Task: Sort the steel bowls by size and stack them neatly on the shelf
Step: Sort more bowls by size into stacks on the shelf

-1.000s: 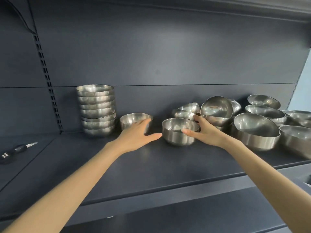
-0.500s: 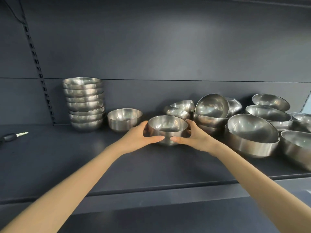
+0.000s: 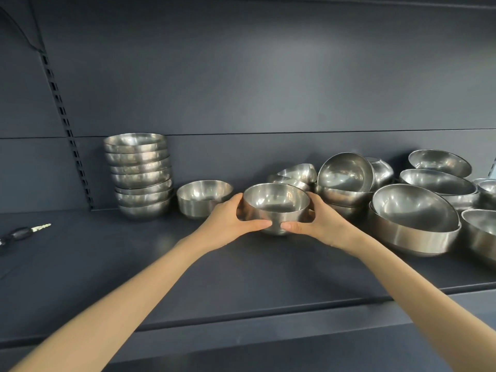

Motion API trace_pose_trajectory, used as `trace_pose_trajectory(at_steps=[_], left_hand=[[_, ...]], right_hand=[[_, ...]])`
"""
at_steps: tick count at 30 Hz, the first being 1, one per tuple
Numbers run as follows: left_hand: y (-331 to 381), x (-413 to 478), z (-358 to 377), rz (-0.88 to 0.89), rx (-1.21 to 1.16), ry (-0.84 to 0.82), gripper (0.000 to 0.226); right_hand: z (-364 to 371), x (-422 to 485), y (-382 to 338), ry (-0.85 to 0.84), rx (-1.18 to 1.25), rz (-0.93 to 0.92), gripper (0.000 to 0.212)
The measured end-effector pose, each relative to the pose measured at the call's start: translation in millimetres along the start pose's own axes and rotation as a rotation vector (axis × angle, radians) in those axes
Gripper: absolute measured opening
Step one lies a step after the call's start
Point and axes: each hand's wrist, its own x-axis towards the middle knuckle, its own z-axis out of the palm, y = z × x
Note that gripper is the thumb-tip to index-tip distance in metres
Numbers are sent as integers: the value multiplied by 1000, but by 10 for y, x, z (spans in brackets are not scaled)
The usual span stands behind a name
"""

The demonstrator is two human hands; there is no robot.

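1. Both hands are clamped on one small steel bowl [image 3: 276, 204]. The left hand [image 3: 228, 224] wraps its left wall and the right hand [image 3: 320, 224] its right wall, with the two thumbs nearly meeting low on the near side.
2. The bowl is upright, mouth up, at the middle of the shelf [image 3: 241, 280]. I cannot tell whether its base rests on the shelf or is just clear of it.
3. It sits between a lone bowl [image 3: 204, 197] on its left and an unsorted heap [image 3: 346, 181] just beside it on the right. A tall nested stack [image 3: 139, 173] stands further left by the back panel.
4. The step in hand looks like moving one small bowl from the heap to the sorted side.
5. The held bowl seems close in size to the lone bowl, so nesting it there is the likely next move. That means carrying it left, keeping it level, centring it over the rim and lowering it straight.
6. Much is left to do, as wider bowls such as the large tilted bowl [image 3: 413, 218] lie unsorted on the right.
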Motion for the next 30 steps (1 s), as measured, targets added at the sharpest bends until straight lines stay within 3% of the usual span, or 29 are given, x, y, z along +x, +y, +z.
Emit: trace_pose_trajectory(at_steps=[2, 6, 9, 11, 16, 21, 27, 30], left_hand=[[66, -16, -94, 36, -26, 34, 58], [178, -11, -443, 92, 2, 143, 57], [183, 21, -753, 90, -17, 222, 70], [124, 39, -921, 54, -71, 250, 76], [-127, 72, -1158, 10, -146, 289, 56], [-402, 84, -1133, -35, -163, 297, 61], [-628, 132, -1040, -75, -176, 286, 72], [-659, 144, -1029, -77, -188, 285, 68]], right_hand=[[11, 21, -89, 9, 13, -36, 106], [116, 169, -394, 34, 51, -123, 87], [265, 413, -615, 52, 53, -172, 106], [391, 579, -733, 28, 64, -181, 105], [697, 894, -871, -64, 64, -165, 104], [854, 1018, -754, -132, 68, -150, 106], [894, 1094, -623, -138, 94, -139, 87], [898, 1129, -613, -140, 97, -150, 91]])
